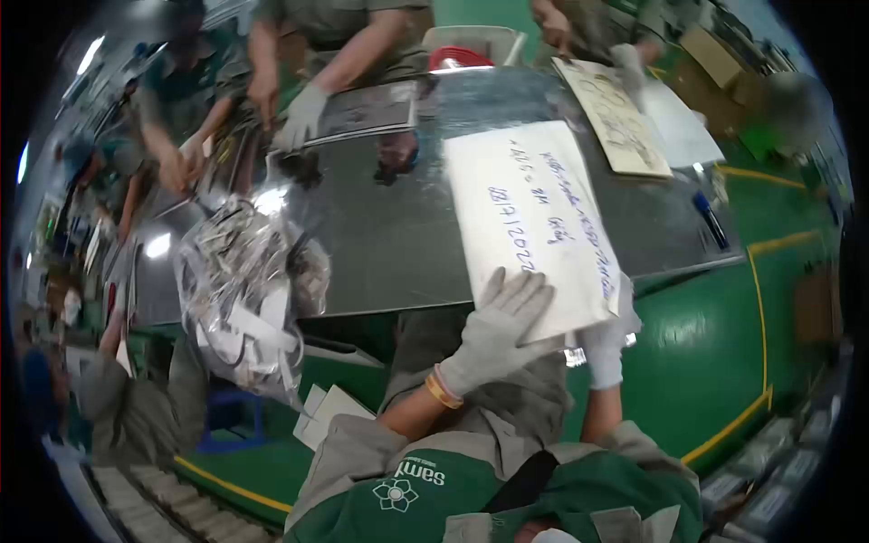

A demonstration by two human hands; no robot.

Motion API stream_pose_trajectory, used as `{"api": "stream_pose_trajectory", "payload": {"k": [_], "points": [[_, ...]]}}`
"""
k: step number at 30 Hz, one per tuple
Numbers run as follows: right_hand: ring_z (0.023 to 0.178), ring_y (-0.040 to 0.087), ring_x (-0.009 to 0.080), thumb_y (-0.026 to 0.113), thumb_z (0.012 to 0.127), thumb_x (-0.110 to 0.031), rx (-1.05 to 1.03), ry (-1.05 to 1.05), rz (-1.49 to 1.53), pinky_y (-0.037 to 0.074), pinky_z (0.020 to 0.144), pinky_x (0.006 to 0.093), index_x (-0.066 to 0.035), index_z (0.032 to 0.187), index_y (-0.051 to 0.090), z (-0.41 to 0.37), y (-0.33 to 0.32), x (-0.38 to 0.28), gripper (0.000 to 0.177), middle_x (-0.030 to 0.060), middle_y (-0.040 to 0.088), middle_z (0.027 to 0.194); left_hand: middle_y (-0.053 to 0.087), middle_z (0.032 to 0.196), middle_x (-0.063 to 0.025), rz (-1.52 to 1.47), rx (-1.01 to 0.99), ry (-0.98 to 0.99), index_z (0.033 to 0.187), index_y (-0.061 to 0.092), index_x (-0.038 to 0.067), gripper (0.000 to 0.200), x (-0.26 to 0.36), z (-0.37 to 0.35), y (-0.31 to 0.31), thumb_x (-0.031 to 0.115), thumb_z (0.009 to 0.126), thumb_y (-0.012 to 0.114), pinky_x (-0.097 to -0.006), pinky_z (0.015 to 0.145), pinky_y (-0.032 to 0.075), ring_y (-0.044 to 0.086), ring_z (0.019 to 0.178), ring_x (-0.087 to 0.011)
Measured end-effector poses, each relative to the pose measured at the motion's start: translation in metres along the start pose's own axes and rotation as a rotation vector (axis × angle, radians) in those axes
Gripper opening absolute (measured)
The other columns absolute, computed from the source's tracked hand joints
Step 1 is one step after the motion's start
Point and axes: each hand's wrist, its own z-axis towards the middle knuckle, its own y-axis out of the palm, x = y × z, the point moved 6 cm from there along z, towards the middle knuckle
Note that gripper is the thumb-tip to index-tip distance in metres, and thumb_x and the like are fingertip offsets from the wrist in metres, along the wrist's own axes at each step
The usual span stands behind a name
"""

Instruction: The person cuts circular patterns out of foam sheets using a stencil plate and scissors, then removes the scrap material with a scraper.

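A white rectangular panel (507,190) with blue handwriting lies tilted over the near edge of the dark table (389,244). Its lower end reaches past that edge toward my body. My left hand (502,330), in a pale glove with a yellow band at the wrist, rests flat on the panel's lower left part, fingers stretched out. My right hand (608,339), also gloved, is at the panel's lower right corner and holds it from the side and below. Some of its fingers are hidden by the panel.
A clear plastic bag (244,299) of pale pieces hangs over the table's left edge. A blue marker (711,220) lies at the right. Farther off are a board with round drawings (611,118), a framed dark panel (367,110) and a red item in a white bin (475,45). Several co-workers stand around.
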Motion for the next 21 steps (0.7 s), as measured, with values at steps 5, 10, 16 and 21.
{"api": "stream_pose_trajectory", "payload": {"k": [5, 10, 16, 21], "points": [[0.112, 0.057, 0.0232, 0.066, 0.088, -0.019, 0.100, 0.342, 0.987, 0.050, 0.095, 0.0385, 0.002, 0.130, 0.044, -0.026, 0.045, 0.061, 0.052, 0.0166, 0.053, 0.126, 0.049, 0.136, -0.0168, 0.093, -0.218, 0.052, 0.132, 0.051, 0.007, 0.066, 0.004, -0.023, -0.011, 0.046, 0.081, 0.063, -0.0518, 0.112, 0.026, 0.043, 0.129, -0.0330], [0.118, 0.055, 0.0276, 0.063, 0.087, -0.026, -0.121, -0.041, 0.239, 0.049, 0.094, 0.0438, -0.005, 0.135, 0.046, -0.038, 0.080, 0.138, 0.055, 0.0120, 0.054, 0.132, 0.049, 0.135, -0.0184, 0.186, -0.160, -0.064, 0.128, 0.054, 0.006, 0.060, -0.007, -0.048, -0.037, 0.038, 0.079, 0.069, -0.0514, 0.111, 0.027, 0.042, 0.129, -0.0355], [0.127, 0.043, 0.0362, 0.064, 0.086, -0.037, -0.129, -0.635, -0.900, 0.041, 0.104, 0.0460, -0.008, 0.145, 0.030, -0.023, 0.048, 0.045, 0.075, 0.0194, 0.040, 0.142, 0.056, 0.124, -0.0213, 0.262, 0.393, -0.219, 0.116, 0.061, 0.003, 0.045, -0.023, -0.081, -0.142, 0.019, 0.077, 0.075, -0.0473, 0.099, 0.045, 0.054, 0.115, -0.0416], [0.127, 0.045, 0.0371, 0.065, 0.085, -0.038, -0.086, -0.595, -0.687, 0.041, 0.104, 0.0481, -0.007, 0.142, 0.037, -0.018, 0.045, 0.072, 0.070, 0.0197, 0.044, 0.140, 0.024, 0.150, -0.0295, 1.198, 0.558, -0.812, 0.144, 0.040, 0.016, 0.096, -0.045, -0.179, -0.204, 0.052, 0.065, 0.081, -0.0709, 0.101, 0.026, 0.023, 0.136, -0.0522]]}}
